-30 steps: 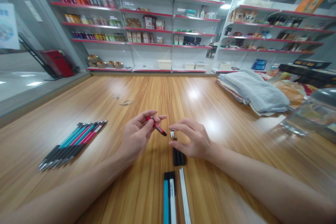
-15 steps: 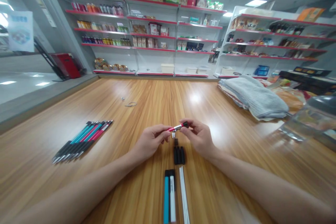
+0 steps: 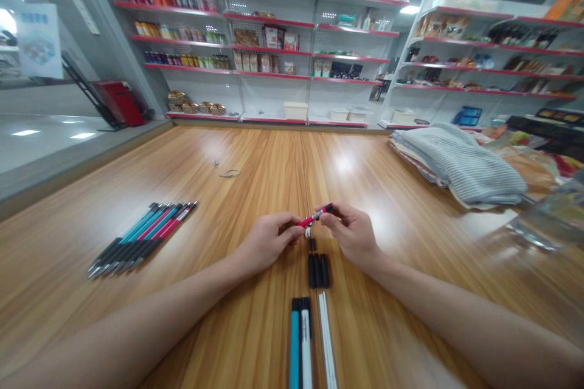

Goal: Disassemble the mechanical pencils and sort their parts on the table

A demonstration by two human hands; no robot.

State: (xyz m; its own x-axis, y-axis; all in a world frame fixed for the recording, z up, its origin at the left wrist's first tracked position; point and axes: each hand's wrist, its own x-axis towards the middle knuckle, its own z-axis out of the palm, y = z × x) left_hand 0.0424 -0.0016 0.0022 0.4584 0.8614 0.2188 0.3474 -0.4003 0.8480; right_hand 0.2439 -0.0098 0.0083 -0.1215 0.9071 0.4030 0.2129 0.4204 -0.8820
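Observation:
Between my two hands a red pen barrel (image 3: 314, 217) with a black end is held at a slant above the table. My left hand (image 3: 269, 240) pinches its lower red end. The fingers of my right hand (image 3: 353, 232) close on the black upper end. Below the hands lie several black grips (image 3: 318, 270) side by side, with small white and black parts just beyond them. Nearer me are a blue pen barrel (image 3: 294, 343), a white pen barrel (image 3: 306, 343) and thin white refills (image 3: 326, 340). A row of pens (image 3: 143, 238), blue and red with black grips, lies to the left.
A wire ring (image 3: 229, 173) and a tiny metal piece (image 3: 215, 163) lie farther back on the wooden table (image 3: 264, 158). Folded striped cloth (image 3: 479, 164) and a clear container (image 3: 547, 219) stand at the right. Stocked shelves (image 3: 274, 76) rise behind the table.
The red pen barrel has tilted more steeply, its black end raised. Both hands still hold it. The whole view has shifted slightly.

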